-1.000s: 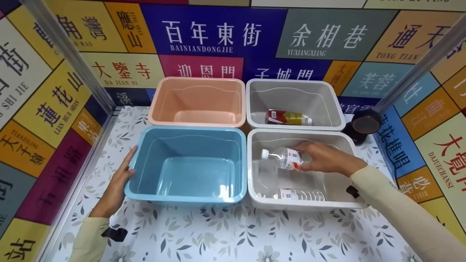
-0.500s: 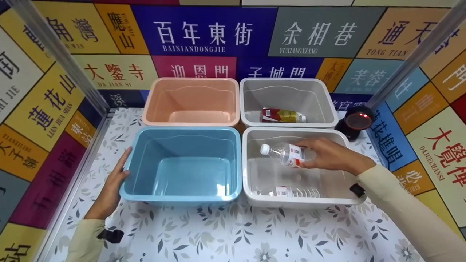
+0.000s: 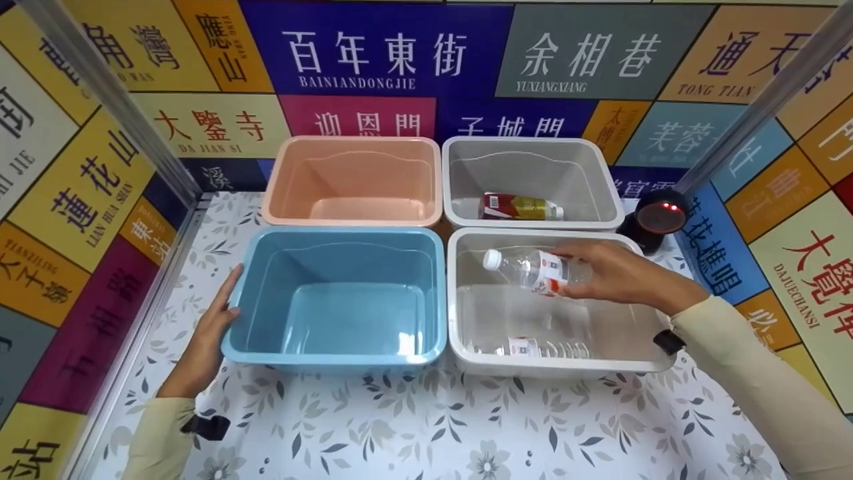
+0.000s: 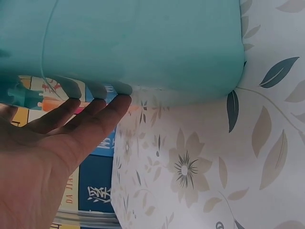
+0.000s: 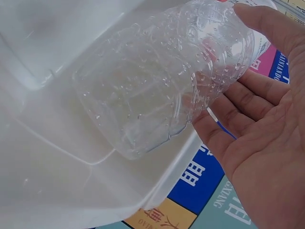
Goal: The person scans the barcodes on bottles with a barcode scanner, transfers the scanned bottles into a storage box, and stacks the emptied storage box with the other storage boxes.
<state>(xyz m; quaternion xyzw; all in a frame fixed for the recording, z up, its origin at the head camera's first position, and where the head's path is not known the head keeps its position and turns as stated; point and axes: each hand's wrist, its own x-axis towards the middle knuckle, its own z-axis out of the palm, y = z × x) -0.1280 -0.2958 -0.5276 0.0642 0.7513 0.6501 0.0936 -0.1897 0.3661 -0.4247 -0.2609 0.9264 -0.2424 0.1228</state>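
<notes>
Floral tabletop [image 3: 400, 427] below, curled right hand [image 3: 610, 277] grips 1 bottle [image 3: 538, 270].

Around the head view's centre, we are seeing a peach bin [image 3: 353, 175] at ten o'clock, a back grey bin [image 3: 533, 175] at two with a red-and-yellow bottle [image 3: 516, 207] lying inside, and a black device [image 3: 655, 222] glowing red at three. We are facing sign-covered walls [image 3: 373, 57] at twelve and a flowered table top [image 3: 386, 427] at six.

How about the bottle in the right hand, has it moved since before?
Yes: against the front gray bin, the held bottle has shifted up and slightly right in the head view, toward the bin's back rim.
</notes>
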